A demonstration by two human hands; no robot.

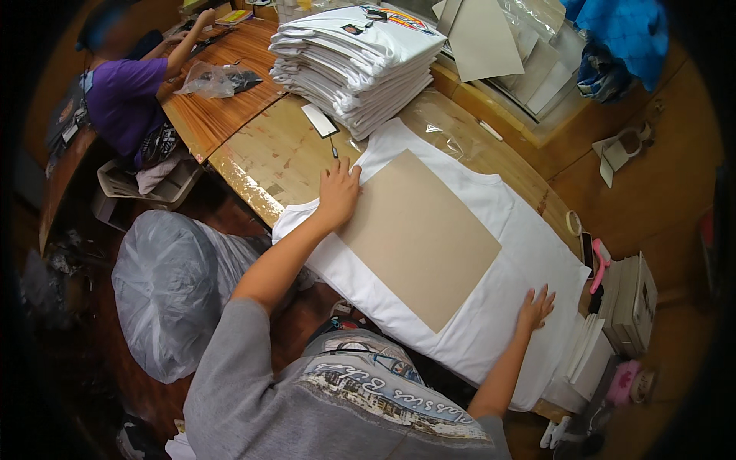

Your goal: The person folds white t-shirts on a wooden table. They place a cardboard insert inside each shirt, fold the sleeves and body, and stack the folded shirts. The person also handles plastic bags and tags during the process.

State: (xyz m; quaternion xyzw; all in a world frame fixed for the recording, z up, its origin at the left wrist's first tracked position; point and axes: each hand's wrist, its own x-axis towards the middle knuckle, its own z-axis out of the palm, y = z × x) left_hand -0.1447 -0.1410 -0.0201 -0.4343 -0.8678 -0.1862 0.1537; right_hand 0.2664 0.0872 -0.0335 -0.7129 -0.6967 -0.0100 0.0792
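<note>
A white T-shirt (pixel 529 222) lies spread over the table, its neck end toward the left. A flat grey-brown cardboard sheet (pixel 422 238) rests on the middle of it. My left hand (pixel 339 193) lies at the sheet's left edge, fingers stretched over the shirt near its neck. A white hang tag (pixel 320 121) on a dark string lies just beyond those fingertips. My right hand (pixel 535 310) rests on the lower part of the shirt, fingers spread, apart from the cardboard. Neither hand grips anything that I can see.
A tall stack of folded white shirts (pixel 353 69) stands at the back. Cardboard sheets (pixel 479 38) lean beyond it. Books (pixel 632 299) and a pink-handled tool (pixel 600 264) sit at the right. A stuffed plastic bag (pixel 169 295) is on the floor. Another person (pixel 126 100) works at left.
</note>
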